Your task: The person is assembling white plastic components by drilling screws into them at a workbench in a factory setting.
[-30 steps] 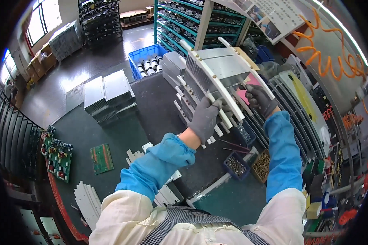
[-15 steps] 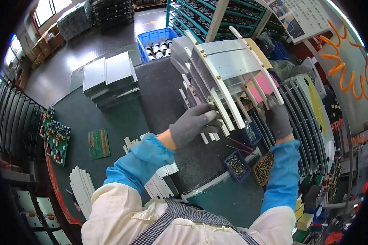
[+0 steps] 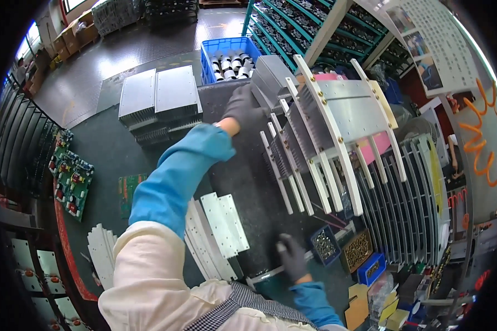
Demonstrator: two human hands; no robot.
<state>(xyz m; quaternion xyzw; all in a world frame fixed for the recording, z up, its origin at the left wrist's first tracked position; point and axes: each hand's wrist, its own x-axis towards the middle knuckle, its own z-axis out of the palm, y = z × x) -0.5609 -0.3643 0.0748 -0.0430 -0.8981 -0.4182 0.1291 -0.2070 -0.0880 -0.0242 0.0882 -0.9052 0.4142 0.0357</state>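
Note:
My left hand (image 3: 245, 107), in a dark grey glove, reaches across the bench with its fingers stretched out. It is beside a plain grey finned heat sink (image 3: 273, 77) and seems to touch its left side. To the right stands a stack of finned heat sinks with long white rails (image 3: 327, 124) screwed along their edges by brass-coloured screws; neither hand is on it. My right hand (image 3: 292, 258), gloved too, hovers near the bench's front edge, left of the blue screw tray (image 3: 325, 245). Its fingers are loosely bent and apart, with nothing visible in them.
More heat sinks (image 3: 159, 96) are stacked at the far left. Loose white metal strips (image 3: 225, 225) lie at the front. Green circuit boards (image 3: 72, 182) are on the left. A blue crate (image 3: 206, 60) of cylindrical parts stands behind. Orange coiled hoses (image 3: 477, 146) hang at right.
Both hands have left the railed heat sinks. My left hand has moved away from me to the plain heat sink; my right has come back toward my body. The view has shifted.

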